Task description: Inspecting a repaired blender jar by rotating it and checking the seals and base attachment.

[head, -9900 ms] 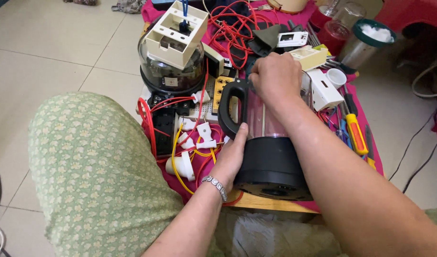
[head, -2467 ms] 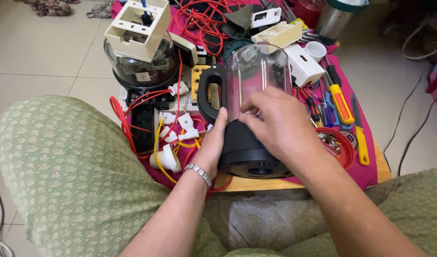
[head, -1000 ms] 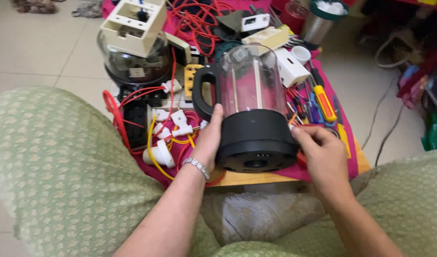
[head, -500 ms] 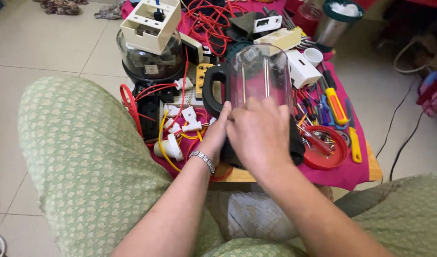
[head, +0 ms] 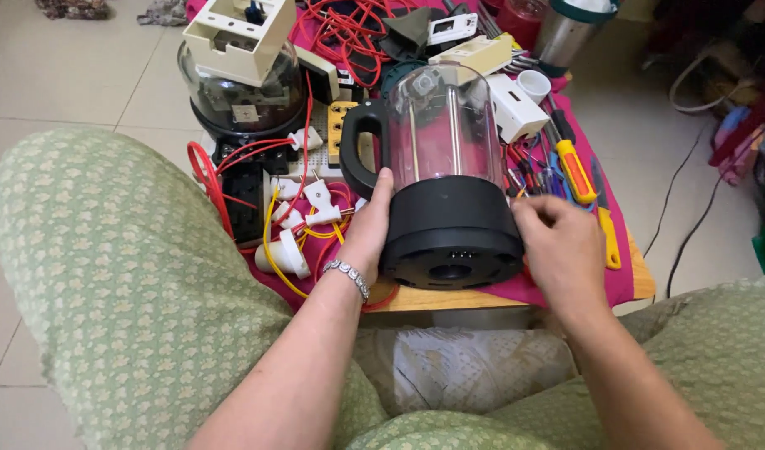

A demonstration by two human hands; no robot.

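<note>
A clear blender jar point(head: 445, 125) with a black handle and a black base point(head: 449, 229) lies tilted on the low wooden board point(head: 449, 298), its underside facing me. My left hand point(head: 370, 225), with a metal bracelet at the wrist, presses against the left side of the black base. At the base's right edge my right hand point(head: 561, 246) has its fingers curled and touching the rim.
Red and yellow wires with white plugs point(head: 303, 217) lie left of the jar. A domed black device with a cream box point(head: 241, 75) stands at the back left. Screwdrivers point(head: 578, 171) lie on the pink cloth at right. My green-patterned knees flank the board.
My right hand has moved off the front of the jar to the right edge of its black base. The left hand has stayed on the base's left side.
</note>
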